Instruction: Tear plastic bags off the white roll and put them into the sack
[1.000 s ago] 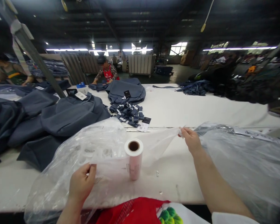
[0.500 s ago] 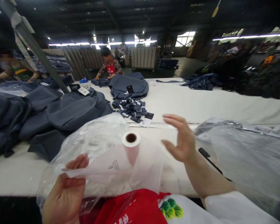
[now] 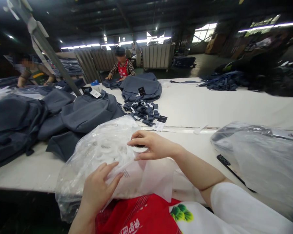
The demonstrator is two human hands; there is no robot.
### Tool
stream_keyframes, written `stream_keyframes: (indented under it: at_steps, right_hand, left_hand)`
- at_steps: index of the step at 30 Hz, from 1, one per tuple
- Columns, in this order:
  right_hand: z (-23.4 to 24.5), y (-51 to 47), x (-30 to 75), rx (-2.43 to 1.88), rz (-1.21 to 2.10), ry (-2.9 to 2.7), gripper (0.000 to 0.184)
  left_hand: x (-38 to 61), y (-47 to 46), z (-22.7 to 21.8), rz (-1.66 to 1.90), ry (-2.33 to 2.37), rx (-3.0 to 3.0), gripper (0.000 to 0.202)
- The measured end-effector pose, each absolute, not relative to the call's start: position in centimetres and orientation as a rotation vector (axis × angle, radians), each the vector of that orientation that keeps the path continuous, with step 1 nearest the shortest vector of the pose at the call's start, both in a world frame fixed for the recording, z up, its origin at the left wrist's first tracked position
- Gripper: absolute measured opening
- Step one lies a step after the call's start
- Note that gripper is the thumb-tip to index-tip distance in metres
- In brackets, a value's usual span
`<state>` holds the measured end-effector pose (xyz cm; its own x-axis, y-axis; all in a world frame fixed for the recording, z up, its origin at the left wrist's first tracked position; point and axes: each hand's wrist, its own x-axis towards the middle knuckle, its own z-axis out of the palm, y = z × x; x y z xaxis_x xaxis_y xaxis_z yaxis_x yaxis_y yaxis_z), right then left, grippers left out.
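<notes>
On tabletop (image 3: 26, 175) near edge: right hand (image 3: 156, 146) fingers clamped on roll (image 3: 139, 149) top; left hand (image 3: 97, 190) fingers pinch plastic bag (image 3: 146, 177) edge. Bag looks thin, light, slippery, floppy; best held at corner.

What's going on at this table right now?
A person at a white table is handling plastic packaging. The left hand holds a thin clear bag. The right hand grips the top of a white roll that stands beside a heap of bags. Dark garments are piled to the left, and a co-worker works at the far end.
</notes>
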<state>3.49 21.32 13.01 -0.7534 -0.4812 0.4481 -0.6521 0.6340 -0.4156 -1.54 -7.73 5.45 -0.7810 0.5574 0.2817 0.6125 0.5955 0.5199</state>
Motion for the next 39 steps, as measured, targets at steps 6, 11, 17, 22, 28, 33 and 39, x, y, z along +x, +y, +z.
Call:
stream_keyframes:
  at_steps: [6,11,17,22,28,33,39]
  right_hand:
    - [12.6,21.2,3.3,0.787,0.769,-2.573,0.050]
    - [12.8,20.2,3.7,0.703,0.712,-2.589,0.051]
    - [12.3,19.4,3.9,0.596,0.662,-2.608,0.055]
    - [12.3,18.8,4.1,0.409,0.641,-2.611,0.061]
    - [12.2,18.4,3.8,0.409,0.656,-2.591,0.056]
    - [11.4,22.1,2.6,0.150,0.706,-2.600,0.043]
    - [11.1,23.3,2.2,0.312,0.842,-2.561,0.044]
  left_hand:
    - [-1.8,-7.5,2.8,-1.245,-2.835,-1.169,0.042]
    - [-1.3,-8.9,1.9,-1.379,-2.846,-1.103,0.042]
    - [-1.4,-11.1,2.0,-1.284,-2.885,-0.971,0.044]
    - [-1.6,-12.8,2.0,-1.205,-2.882,-0.928,0.044]
    - [-1.3,-13.1,1.0,-1.185,-2.899,-0.913,0.047]
    - [-3.3,-20.0,-2.5,-0.978,-3.021,-0.370,0.039]
    - [-3.5,-21.8,-2.3,-0.866,-2.767,-0.279,0.036]
